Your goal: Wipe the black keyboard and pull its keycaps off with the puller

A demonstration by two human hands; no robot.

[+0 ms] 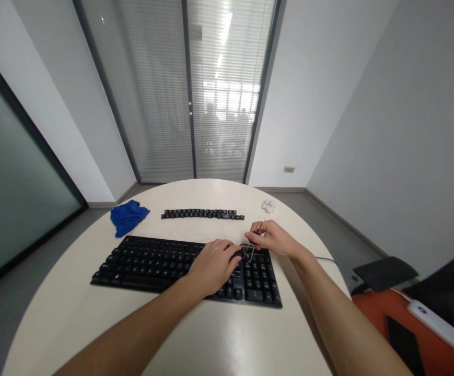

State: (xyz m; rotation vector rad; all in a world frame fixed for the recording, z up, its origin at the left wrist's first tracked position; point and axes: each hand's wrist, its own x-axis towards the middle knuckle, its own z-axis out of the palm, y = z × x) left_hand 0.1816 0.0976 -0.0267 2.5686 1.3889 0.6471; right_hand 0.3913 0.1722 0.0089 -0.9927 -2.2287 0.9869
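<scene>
A black full-size keyboard (pixel 152 263) lies across the middle of the table. My left hand (pixel 213 263) rests on its right half, palm down, fingers stretched out and covering some keys. Above the keyboard's upper right corner, my right hand (pixel 269 237) is closed on a wire keycap puller (pixel 249 253). The puller's thin metal prongs point down toward the keys near my left fingertips. Whether they touch a key, I cannot tell. Behind the keyboard, several loose black keycaps (pixel 203 213) stand in two rows.
A crumpled blue cloth (pixel 128 216) lies at the left of the round cream table (pixel 227 339). Some crumpled whitish material (pixel 268 206) sits at the far right. A black cable (pixel 326 259) runs off the right edge. An orange-seated chair (pixel 379 313) holds a white power strip (pixel 440 329).
</scene>
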